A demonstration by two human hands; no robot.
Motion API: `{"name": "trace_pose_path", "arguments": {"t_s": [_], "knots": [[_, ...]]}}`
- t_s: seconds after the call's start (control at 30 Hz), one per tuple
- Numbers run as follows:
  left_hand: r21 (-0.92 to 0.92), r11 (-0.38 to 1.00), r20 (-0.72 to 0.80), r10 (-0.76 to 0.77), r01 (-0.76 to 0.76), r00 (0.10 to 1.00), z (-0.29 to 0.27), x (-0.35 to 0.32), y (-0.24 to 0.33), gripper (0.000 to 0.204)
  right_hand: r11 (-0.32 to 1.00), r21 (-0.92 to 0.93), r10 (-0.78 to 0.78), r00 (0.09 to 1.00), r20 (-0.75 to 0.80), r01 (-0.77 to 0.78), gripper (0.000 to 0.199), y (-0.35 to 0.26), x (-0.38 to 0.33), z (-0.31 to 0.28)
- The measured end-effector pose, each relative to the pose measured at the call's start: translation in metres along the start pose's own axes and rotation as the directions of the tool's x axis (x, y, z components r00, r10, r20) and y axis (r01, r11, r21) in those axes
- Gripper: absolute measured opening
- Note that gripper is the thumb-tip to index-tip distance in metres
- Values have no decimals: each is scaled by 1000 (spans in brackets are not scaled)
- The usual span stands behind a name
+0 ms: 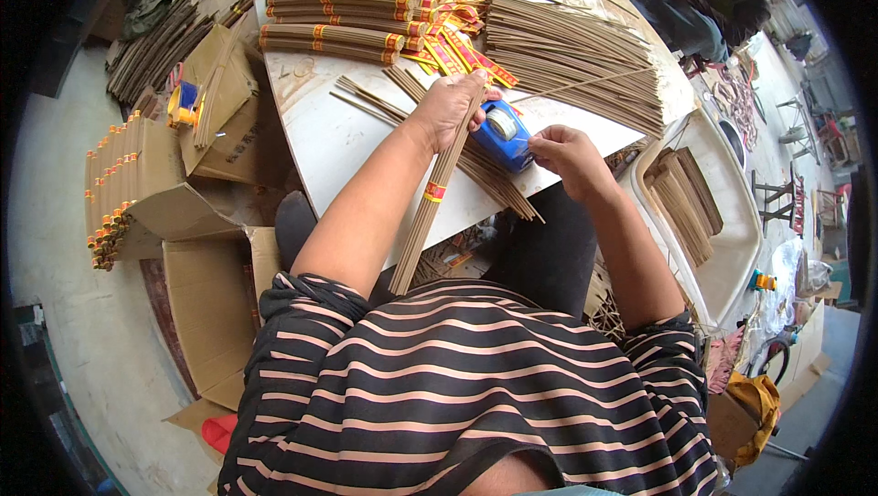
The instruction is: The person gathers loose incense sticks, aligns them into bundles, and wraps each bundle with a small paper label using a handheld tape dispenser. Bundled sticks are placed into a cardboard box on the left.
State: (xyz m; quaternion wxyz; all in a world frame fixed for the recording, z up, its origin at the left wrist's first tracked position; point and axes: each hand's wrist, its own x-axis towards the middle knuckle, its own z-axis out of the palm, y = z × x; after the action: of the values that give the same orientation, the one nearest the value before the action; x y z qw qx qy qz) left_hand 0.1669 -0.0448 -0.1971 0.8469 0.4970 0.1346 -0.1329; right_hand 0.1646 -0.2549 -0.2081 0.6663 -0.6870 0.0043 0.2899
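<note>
My left hand is closed around the upper part of a bundle of thin brown incense sticks, which slants down toward my lap. A red and yellow paper band circles the bundle partway along. Just right of that hand, a blue tape dispenser with a roll of clear tape stands on the white table. My right hand is at the dispenser's right edge, thumb and forefinger pinched on the end of the tape. Loose incense sticks lie under and beside the dispenser.
Banded bundles are stacked at the table's far left, beside red and yellow paper strips. A wide pile of loose sticks covers the far right. Cardboard boxes stand at left; a white tub holds more sticks at right. Another person sits beyond.
</note>
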Motion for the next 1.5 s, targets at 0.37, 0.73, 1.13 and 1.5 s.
{"name": "trace_pose_path", "arguments": {"t_s": [0.37, 0.73, 1.13, 1.5], "knots": [[74, 997, -28, 24, -22, 999, 4, -1, -1, 27, 985, 170, 13, 997, -77, 1, 10, 23, -16, -2], [119, 993, 0, 26, -26, 1000, 1, -2, -3, 31, 997, -59, 31, 988, -151, -40, 13, 17, -13, 8], [173, 982, 80, 69, -82, 994, 21, -31, 35, 28, 987, -89, -137, 991, 4, 137, 14, -30, -52, -15], [152, 987, 195, 15, -46, 981, 34, -152, 55, 25, 883, 90, -462, 817, 346, 461, 15, -103, -96, 61]]}}
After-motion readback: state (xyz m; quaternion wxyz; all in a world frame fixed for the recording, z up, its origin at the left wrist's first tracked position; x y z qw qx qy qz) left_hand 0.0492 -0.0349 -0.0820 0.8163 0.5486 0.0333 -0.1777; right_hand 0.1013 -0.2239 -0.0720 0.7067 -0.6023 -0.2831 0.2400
